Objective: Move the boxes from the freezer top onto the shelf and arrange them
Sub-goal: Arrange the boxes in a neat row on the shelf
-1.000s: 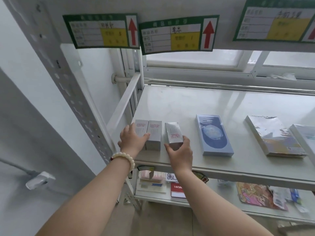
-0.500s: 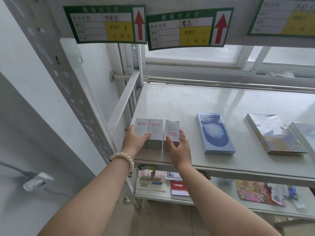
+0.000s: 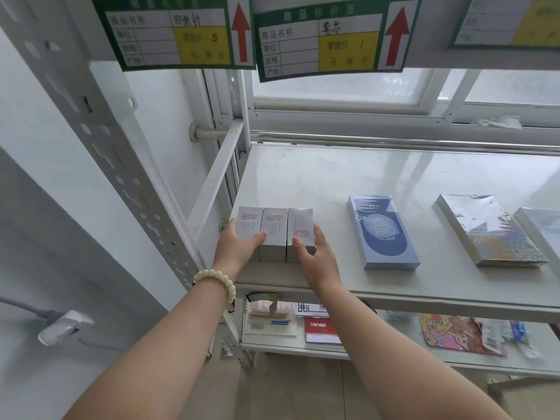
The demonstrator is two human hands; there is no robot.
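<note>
Three small grey boxes stand side by side at the front left of the white shelf (image 3: 333, 177): a left box (image 3: 249, 219), a middle box (image 3: 274, 230) and a right box (image 3: 300, 221). They touch one another in a row. My left hand (image 3: 238, 248) grips the left box, fingers down its left side and thumb across its top. My right hand (image 3: 316, 257) grips the right box, thumb on top and fingers along its right side. The freezer top is out of view.
A flat blue box (image 3: 381, 231) lies right of the row. Farther right are a foil-wrapped box (image 3: 488, 228) and another at the frame edge (image 3: 542, 228). A slotted upright post (image 3: 121, 165) stands left. Notebooks (image 3: 319, 328) fill the lower shelf. Price labels (image 3: 318, 37) hang above.
My right hand has slid the third box left and straightened it, closing the gap to the other two. My left hand has stayed on the left box.
</note>
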